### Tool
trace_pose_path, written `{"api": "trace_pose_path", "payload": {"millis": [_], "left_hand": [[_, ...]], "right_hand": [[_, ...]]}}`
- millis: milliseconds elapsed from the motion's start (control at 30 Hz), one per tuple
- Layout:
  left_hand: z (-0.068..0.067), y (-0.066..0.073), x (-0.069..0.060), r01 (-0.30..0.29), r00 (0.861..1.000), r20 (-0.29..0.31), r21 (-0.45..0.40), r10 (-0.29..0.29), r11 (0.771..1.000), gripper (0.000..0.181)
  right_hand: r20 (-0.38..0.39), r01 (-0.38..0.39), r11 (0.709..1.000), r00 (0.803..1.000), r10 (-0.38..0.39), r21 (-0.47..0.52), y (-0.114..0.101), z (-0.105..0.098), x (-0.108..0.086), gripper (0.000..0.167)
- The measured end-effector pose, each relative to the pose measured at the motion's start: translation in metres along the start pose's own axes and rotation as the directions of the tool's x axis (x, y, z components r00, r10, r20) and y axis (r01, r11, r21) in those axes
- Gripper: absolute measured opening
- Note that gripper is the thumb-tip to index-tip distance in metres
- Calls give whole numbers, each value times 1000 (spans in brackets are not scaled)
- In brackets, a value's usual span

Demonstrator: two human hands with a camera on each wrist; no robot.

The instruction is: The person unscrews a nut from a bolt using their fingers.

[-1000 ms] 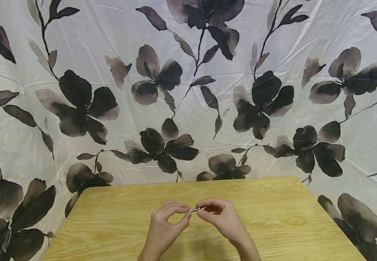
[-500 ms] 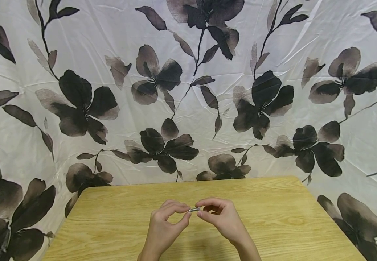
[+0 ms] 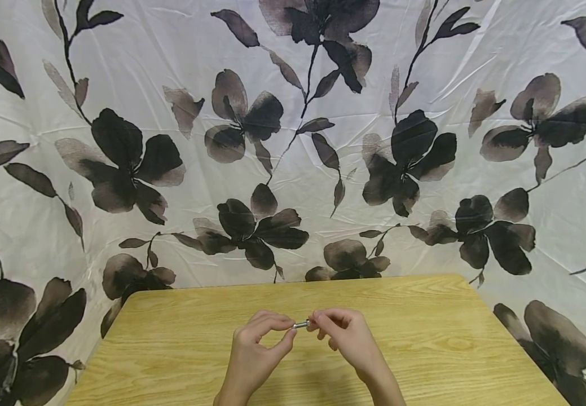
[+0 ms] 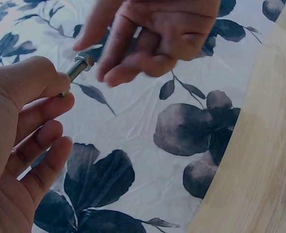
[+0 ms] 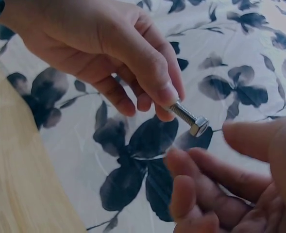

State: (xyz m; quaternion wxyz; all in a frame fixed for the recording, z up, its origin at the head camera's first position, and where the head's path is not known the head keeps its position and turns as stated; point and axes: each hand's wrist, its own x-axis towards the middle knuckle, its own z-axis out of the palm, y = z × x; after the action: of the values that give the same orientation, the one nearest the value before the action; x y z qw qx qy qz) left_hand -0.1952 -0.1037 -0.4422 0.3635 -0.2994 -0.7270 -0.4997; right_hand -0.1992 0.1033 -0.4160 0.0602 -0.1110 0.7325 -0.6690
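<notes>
Between the thumb and index finger of my left hand [image 3: 258, 345] a small metal bolt [image 3: 300, 325] is pinched by one end. Its threaded shank sticks out toward the right. A hexagonal piece [image 5: 199, 126] sits at the free end; whether it is the head or a nut, I cannot tell. My right hand [image 3: 347, 337] is held close to that end, fingers loosely bent. Both wrist views show a gap between its fingertips [image 5: 176, 156] and the metal. The bolt's other end is hidden in the left fingertips.
Below the hands lies a wood-grain table [image 3: 424, 349] with rounded far corners. A white cloth [image 3: 323, 186] with dark flowers hangs behind it and at both sides.
My right thumb and fingers have shifted around the bolt's free end, the thumb rising and the other fingers dropping lower. The left hand keeps its pinch almost in place.
</notes>
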Motion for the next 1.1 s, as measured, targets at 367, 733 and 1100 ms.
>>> {"api": "trace_pose_path", "payload": {"millis": [367, 733, 1100], "left_hand": [[1, -1, -1, -22, 999, 31, 17, 22, 1000, 26], [1, -3, -3, -20, 999, 46, 21, 19, 1000, 25], [0, -2, -3, 4, 998, 58, 25, -5, 1000, 22]], "right_hand": [[58, -53, 999, 997, 54, -12, 2, -2, -1, 37], [67, -39, 999, 997, 39, -9, 3, -2, -1, 32], [75, 25, 1000, 997, -24, -3, 3, -3, 0, 26]]}}
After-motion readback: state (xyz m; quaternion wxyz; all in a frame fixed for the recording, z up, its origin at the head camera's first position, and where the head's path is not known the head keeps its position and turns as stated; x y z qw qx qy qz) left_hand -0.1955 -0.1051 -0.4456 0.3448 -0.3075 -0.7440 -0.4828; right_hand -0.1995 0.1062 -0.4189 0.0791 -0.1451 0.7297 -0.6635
